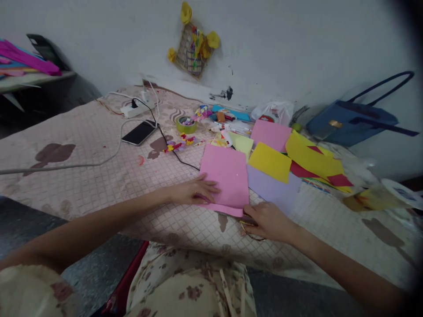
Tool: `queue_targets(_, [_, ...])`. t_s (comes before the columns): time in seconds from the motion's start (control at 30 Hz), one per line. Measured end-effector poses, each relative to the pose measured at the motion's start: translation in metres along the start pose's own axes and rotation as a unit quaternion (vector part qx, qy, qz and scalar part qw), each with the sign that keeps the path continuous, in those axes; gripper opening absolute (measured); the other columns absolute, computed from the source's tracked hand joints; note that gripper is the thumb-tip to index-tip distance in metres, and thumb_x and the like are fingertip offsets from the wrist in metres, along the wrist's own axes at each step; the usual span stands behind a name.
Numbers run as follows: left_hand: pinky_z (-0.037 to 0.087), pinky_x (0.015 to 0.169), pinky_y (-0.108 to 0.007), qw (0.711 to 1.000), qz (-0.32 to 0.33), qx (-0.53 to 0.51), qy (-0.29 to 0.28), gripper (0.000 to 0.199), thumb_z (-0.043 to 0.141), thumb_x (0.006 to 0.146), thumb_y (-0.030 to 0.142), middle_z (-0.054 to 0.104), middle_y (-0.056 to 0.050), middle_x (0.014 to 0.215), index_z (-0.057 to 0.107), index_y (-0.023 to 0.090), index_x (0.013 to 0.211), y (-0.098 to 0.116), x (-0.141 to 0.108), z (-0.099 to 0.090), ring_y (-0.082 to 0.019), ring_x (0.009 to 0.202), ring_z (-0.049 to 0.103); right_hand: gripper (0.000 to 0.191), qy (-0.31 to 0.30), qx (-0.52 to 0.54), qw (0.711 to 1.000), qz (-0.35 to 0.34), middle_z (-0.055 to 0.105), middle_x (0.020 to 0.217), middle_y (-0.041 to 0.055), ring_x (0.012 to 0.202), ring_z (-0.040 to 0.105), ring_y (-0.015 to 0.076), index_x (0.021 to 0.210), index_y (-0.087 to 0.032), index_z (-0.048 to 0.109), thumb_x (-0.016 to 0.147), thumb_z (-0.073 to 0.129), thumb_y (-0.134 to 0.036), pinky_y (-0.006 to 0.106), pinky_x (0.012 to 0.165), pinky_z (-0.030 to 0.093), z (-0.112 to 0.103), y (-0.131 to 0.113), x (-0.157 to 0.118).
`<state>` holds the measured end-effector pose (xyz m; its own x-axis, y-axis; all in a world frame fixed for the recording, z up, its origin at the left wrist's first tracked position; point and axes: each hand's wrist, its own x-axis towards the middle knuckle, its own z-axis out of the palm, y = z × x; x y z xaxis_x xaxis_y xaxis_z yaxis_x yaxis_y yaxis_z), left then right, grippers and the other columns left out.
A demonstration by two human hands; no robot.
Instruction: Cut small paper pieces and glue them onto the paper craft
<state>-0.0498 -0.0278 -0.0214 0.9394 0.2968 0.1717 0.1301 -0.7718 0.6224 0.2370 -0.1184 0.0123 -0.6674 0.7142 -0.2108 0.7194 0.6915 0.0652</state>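
A pink sheet lies on the patterned tablecloth, with a narrow strip folded up or lying along its near edge. My left hand rests on the sheet's lower left part, fingers spread flat. At the near right corner, my right hand is closed around scissors with gold-coloured handles; its fingertips touch the end of the strip. The scissor blades are mostly hidden.
Right of the sheet lie yellow and lilac sheets, a cup and a blue bag. Behind are green tape and small craft pieces. A phone, cables and a power strip are at left.
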Motion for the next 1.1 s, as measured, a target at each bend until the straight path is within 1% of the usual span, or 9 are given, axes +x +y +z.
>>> queue_targets(0.13, [-0.005, 0.109, -0.049, 1.000, -0.001, 0.009, -0.006, 0.024, 0.047, 0.088, 0.029, 0.046, -0.004, 0.135, 0.062, 0.027, 0.107, 0.001, 0.000, 0.000, -0.019, 0.134, 0.026, 0.028, 0.011, -0.021, 1.000, 0.001, 0.065, 0.067, 0.0036, 0.060, 0.060, 0.0189, 0.084, -0.018, 0.051, 0.079, 0.056, -0.046, 0.025, 0.050, 0.022, 0.003, -0.001, 0.004])
queue_targets(0.33, [-0.004, 0.109, -0.049, 1.000, -0.003, -0.001, 0.004, 0.024, 0.048, 0.087, 0.030, 0.046, -0.004, 0.136, 0.062, 0.027, 0.106, 0.001, 0.000, 0.000, -0.019, 0.133, 0.027, 0.030, 0.010, -0.034, 0.999, -0.004, 0.065, 0.067, 0.0046, 0.059, 0.060, 0.0194, 0.085, -0.018, 0.053, 0.080, 0.056, -0.047, 0.026, 0.049, 0.021, 0.003, 0.000, 0.004])
queue_targets(0.53, [-0.004, 0.109, -0.049, 1.000, 0.000, 0.006, 0.001, 0.024, 0.048, 0.087, 0.030, 0.046, -0.003, 0.135, 0.062, 0.028, 0.106, 0.001, 0.000, 0.000, -0.019, 0.133, 0.027, 0.029, 0.007, -0.019, 1.000, -0.002, 0.065, 0.067, 0.0039, 0.060, 0.060, 0.0191, 0.084, -0.018, 0.051, 0.079, 0.055, -0.047, 0.025, 0.050, 0.023, -0.003, -0.003, 0.007])
queue_targets(0.7, [-0.004, 0.110, -0.048, 1.000, -0.001, 0.015, -0.005, 0.025, 0.046, 0.088, 0.030, 0.045, -0.002, 0.136, 0.061, 0.027, 0.108, 0.000, 0.000, 0.001, -0.018, 0.134, 0.025, 0.031, 0.008, -0.014, 1.000, 0.000, 0.064, 0.067, 0.0036, 0.060, 0.060, 0.0187, 0.083, -0.018, 0.051, 0.079, 0.054, -0.049, 0.025, 0.051, 0.023, -0.003, -0.006, 0.012])
queue_targets(0.9, [-0.004, 0.110, -0.048, 1.000, -0.010, 0.019, -0.012, 0.026, 0.046, 0.088, 0.030, 0.045, -0.002, 0.137, 0.060, 0.028, 0.109, 0.000, 0.000, 0.001, -0.017, 0.135, 0.024, 0.030, 0.012, -0.026, 1.000, -0.002, 0.065, 0.066, 0.0042, 0.059, 0.060, 0.0185, 0.084, -0.018, 0.052, 0.079, 0.056, -0.047, 0.025, 0.050, 0.023, -0.002, -0.005, 0.010])
queue_targets(1.1, [-0.003, 0.110, -0.048, 1.000, 0.006, 0.014, 0.000, 0.025, 0.046, 0.088, 0.029, 0.045, -0.003, 0.136, 0.061, 0.027, 0.108, 0.000, 0.000, 0.001, -0.019, 0.134, 0.026, 0.028, -0.003, -0.026, 1.000, 0.001, 0.066, 0.069, 0.0043, 0.063, 0.062, 0.0200, 0.085, -0.018, 0.052, 0.080, 0.054, -0.045, 0.026, 0.051, 0.026, -0.008, -0.008, 0.013])
